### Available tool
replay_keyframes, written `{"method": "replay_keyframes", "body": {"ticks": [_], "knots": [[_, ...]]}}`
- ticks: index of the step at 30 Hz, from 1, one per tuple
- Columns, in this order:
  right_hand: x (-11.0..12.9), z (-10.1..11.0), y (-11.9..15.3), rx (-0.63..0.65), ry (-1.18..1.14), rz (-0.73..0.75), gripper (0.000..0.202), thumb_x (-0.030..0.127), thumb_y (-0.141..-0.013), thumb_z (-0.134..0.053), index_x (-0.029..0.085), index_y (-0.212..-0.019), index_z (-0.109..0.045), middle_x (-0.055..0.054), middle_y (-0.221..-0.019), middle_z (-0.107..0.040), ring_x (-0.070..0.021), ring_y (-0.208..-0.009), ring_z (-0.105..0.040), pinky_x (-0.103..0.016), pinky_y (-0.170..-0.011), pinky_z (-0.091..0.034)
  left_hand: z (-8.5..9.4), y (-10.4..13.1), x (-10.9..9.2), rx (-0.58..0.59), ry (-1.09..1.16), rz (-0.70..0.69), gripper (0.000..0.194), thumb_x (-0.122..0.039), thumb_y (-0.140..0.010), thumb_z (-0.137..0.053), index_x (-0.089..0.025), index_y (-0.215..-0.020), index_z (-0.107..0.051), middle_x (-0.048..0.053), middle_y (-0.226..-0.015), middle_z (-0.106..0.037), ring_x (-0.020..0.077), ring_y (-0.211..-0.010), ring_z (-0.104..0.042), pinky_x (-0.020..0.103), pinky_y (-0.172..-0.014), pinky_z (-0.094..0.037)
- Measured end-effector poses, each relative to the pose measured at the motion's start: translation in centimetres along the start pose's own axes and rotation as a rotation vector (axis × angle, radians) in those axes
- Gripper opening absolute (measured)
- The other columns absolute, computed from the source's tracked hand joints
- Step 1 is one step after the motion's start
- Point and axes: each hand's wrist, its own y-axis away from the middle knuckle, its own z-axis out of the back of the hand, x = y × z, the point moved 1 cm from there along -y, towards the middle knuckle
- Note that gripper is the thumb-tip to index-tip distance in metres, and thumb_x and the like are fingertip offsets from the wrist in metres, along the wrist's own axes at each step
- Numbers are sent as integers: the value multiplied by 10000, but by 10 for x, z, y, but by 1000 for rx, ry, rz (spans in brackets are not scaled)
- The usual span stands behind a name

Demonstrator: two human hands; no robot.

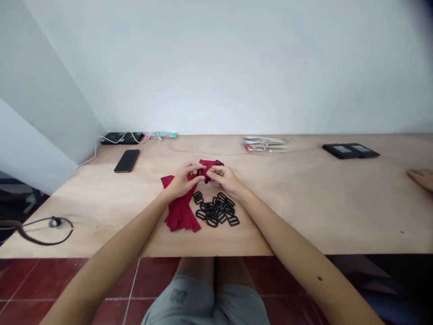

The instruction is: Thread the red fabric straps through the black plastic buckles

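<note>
Between both hands is a short red strap [210,170] with black buckle pieces at its edges. My left hand [184,181] pinches its left side, and my right hand [226,179] grips the right side with thumb and fingers. Partly under my left hand and wrist lies a pile of loose red straps [182,212]. A heap of black slider buckles [218,210], some of them overlapping, lies just in front of my hands. Another red strap piece [209,162] with a black buckle shows just beyond the fingers; whether it is separate I cannot tell.
On the wooden table [287,203] a phone [127,161] lies at the left, near black boxes [122,138] with white cables. Plastic packets [264,144] rest by the wall. Black cases [351,150] and another person's hand [421,178] are right. A looped cable [47,231] sits front left.
</note>
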Motion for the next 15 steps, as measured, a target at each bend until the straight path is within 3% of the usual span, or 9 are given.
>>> {"method": "replay_keyframes", "body": {"ticks": [9, 15], "knots": [[4, -7, 2, 27, -123, -10, 381, 509, -800, -904, 180, -850, -719, 38, -672, -568, -71, -529, -337, -257, -520, -215, -5, -2, -3, 18, 165, 32, 389, -385, -975, -763, -234, -1332, -743, 102, -1201, -747, 222, -999, -669, 387, -950, -541], [3, -8, 2, 71, -207, -11, 342, 465, -829, -903, 181, -889, -723, 43, -703, -560, -59, -540, -335, -239, -521, -227, -8, -2, -4, -3, 256, 56, 385, -405, -971, -763, -232, -1315, -759, 100, -1221, -772, 233, -1048, -693, 385, -970, -545]]}}
